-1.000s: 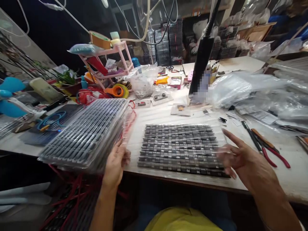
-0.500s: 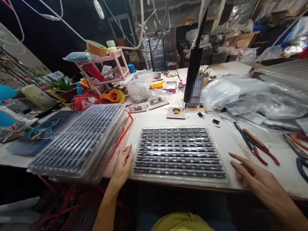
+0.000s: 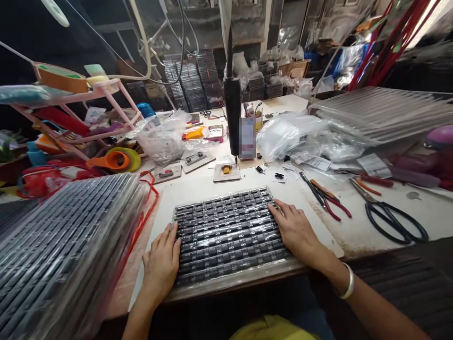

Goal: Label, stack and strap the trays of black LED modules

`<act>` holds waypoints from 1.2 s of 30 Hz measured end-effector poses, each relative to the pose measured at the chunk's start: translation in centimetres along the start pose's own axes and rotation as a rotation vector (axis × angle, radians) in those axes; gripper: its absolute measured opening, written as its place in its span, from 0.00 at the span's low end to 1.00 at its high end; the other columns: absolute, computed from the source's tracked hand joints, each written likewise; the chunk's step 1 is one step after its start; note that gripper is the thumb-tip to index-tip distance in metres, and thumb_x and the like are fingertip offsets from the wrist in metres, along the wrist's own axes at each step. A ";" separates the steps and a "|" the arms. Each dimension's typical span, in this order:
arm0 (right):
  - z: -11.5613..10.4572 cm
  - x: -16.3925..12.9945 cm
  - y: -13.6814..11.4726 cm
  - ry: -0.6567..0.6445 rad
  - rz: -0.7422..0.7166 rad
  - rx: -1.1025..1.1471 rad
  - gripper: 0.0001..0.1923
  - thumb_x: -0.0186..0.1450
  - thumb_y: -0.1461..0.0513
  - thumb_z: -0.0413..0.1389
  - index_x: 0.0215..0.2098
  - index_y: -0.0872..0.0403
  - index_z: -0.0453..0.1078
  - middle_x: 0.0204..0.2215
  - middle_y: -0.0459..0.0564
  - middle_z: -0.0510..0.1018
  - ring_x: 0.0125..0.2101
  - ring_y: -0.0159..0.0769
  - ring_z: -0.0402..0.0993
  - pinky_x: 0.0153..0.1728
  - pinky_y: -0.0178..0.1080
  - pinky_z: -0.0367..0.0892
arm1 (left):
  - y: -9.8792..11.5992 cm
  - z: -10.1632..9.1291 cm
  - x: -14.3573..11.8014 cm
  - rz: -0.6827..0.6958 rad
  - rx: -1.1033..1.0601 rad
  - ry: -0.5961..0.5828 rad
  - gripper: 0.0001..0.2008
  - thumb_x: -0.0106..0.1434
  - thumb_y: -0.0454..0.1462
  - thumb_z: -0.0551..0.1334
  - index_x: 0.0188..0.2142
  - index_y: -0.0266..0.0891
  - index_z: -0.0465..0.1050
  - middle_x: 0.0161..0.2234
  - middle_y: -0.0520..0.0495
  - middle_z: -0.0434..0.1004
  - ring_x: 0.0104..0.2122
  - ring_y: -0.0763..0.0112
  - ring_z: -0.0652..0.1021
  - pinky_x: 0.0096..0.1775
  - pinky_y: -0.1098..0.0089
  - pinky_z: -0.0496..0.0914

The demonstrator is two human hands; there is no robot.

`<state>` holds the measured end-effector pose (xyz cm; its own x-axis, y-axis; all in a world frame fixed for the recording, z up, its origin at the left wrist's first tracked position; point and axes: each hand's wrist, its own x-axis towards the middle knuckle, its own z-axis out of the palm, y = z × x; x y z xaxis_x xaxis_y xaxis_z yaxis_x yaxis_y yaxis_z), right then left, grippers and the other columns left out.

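A clear plastic tray (image 3: 226, 236) holds several rows of dark strips with small white markings. It lies on a white board at the table's front edge. My left hand (image 3: 161, 262) is closed against the tray's left side, its fingertips along the rim. On the opposite side, my right hand (image 3: 295, 231) grips the right rim, with fingers bent over the edge. The undersides of both hands are hidden. Beyond the tray, a black electric screwdriver (image 3: 232, 118) hangs upright, its tip beside a small fixture block (image 3: 226, 173) with a yellow part.
A stack of similar filled trays (image 3: 74, 245) stands at the left, with red strapping (image 3: 150, 203) beside it. Right of the board lie pliers (image 3: 329, 200) and large scissors (image 3: 392, 217). Clear plastic bags (image 3: 293, 132) and a pink rack (image 3: 123, 106) sit farther back.
My right hand has come in from the right and now touches the tray's right rim. My left hand has closed onto the left side. The view has turned to the right.
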<state>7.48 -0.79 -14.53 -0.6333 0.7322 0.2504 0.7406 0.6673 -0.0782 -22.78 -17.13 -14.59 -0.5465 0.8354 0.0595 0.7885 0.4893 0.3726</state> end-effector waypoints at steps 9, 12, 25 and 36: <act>-1.0 1.4 1.2 0.080 -0.161 -0.124 0.16 0.64 0.66 0.46 0.46 0.57 0.71 0.45 0.61 0.75 0.39 0.49 0.71 0.35 0.47 0.66 | -0.5 -3.0 -2.2 0.151 -0.259 0.229 0.18 0.64 0.42 0.55 0.50 0.40 0.72 0.51 0.42 0.74 0.53 0.60 0.71 0.56 0.57 0.63; -1.6 3.9 -0.6 0.205 -0.310 -0.002 0.17 0.66 0.60 0.47 0.49 0.57 0.69 0.48 0.62 0.72 0.44 0.51 0.68 0.37 0.48 0.65 | -1.4 -6.9 -5.1 0.195 -0.163 0.515 0.15 0.63 0.36 0.56 0.49 0.44 0.73 0.49 0.46 0.75 0.54 0.61 0.70 0.58 0.59 0.61; 1.5 27.0 -27.2 -0.041 -0.706 0.438 0.20 0.69 0.62 0.46 0.57 0.60 0.62 0.55 0.62 0.68 0.51 0.42 0.66 0.48 0.42 0.61 | -16.9 -11.4 -11.5 -0.025 0.362 0.587 0.34 0.62 0.30 0.47 0.65 0.54 0.43 0.68 0.51 0.41 0.63 0.52 0.57 0.60 0.48 0.56; 1.2 19.6 -23.9 -0.011 -0.849 0.506 0.24 0.63 0.74 0.44 0.54 0.52 0.66 0.45 0.53 0.76 0.43 0.36 0.71 0.44 0.40 0.62 | -22.2 -15.1 -14.3 -0.264 -0.015 0.670 0.28 0.60 0.44 0.54 0.57 0.75 0.52 0.60 0.76 0.58 0.58 0.56 0.66 0.60 0.49 0.60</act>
<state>-22.91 -2.27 -8.91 -0.9139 -0.0173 0.4056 -0.1425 0.9492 -0.2807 -36.73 -43.78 -9.79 -0.7776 0.3541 0.5196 0.6052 0.6457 0.4657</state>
